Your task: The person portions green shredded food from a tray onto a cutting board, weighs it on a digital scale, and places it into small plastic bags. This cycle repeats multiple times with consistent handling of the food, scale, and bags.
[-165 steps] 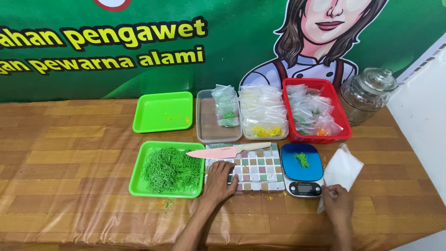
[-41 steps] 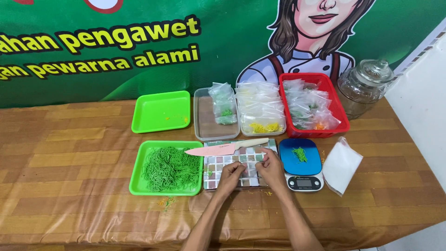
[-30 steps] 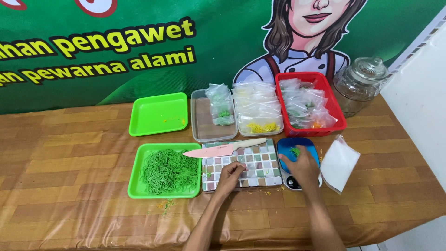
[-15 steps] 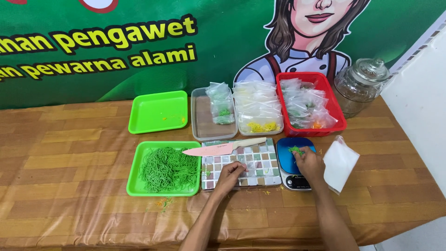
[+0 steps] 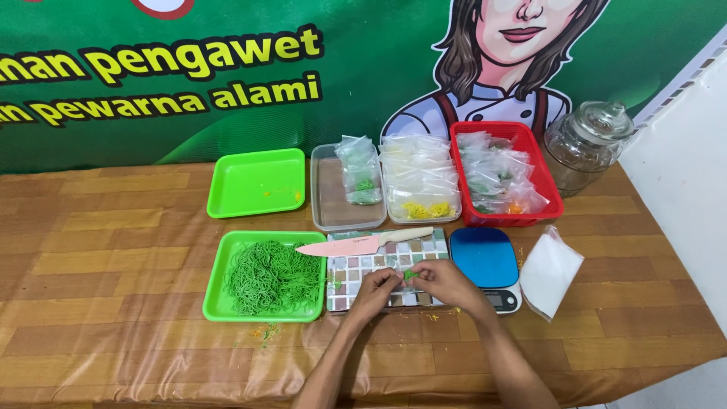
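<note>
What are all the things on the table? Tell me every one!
Tray of noodles: one, green tray and green noodles, front left.
Empty tray: one, green, back left.
Knife: one, pink, across the noodle tray and the board.
Cutting board: one, checkered tiles, front middle.
Scale: one, blue top, right of the board.
Clear tubs: two, holding small bags, back middle.
Basket: one, red, with bags.
Glass jar: one, clear, back right.
Plastic bags: small stack, white, far right.
Noodle pinch: one, green, between both hands.
Left hand; right hand: over the board.

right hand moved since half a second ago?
Yes. The right hand went left, off the scale and onto the tiled board, meeting the left hand.
</note>
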